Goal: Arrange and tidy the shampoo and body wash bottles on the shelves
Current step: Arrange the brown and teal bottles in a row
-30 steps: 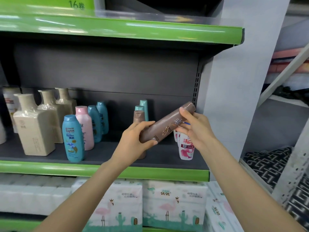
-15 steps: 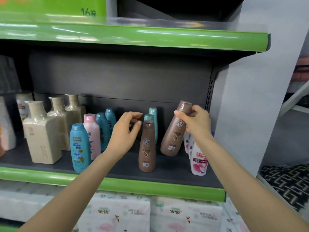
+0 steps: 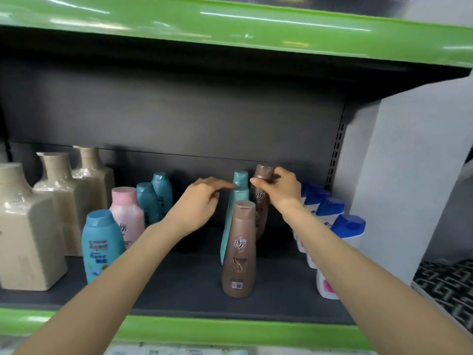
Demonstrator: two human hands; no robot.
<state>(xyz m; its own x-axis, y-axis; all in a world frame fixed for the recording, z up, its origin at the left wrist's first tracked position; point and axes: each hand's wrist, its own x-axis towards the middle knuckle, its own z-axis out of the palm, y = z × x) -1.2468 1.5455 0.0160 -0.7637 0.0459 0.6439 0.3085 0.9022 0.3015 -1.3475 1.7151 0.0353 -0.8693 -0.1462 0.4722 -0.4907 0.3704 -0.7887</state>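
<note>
My right hand (image 3: 280, 188) grips the cap and neck of a brown bottle (image 3: 261, 201), which stands upright toward the back of the dark shelf (image 3: 179, 285). A second brown bottle (image 3: 239, 249) stands in front of it, with two teal bottles (image 3: 236, 201) just behind that one. My left hand (image 3: 198, 203) hovers left of them, its forefinger stretched out and touching the teal caps, holding nothing.
White bottles with blue caps (image 3: 340, 226) line the right end by the grey upright. To the left stand a light blue bottle (image 3: 101, 245), a pink one (image 3: 126, 213), two teal ones (image 3: 153, 198) and several beige square bottles (image 3: 28, 226). A green shelf edge (image 3: 230, 329) runs in front.
My right hand has set the tilted brown bottle upright further back behind the front brown one. My left hand moved right, up to the teal caps. The view came closer to the shelf.
</note>
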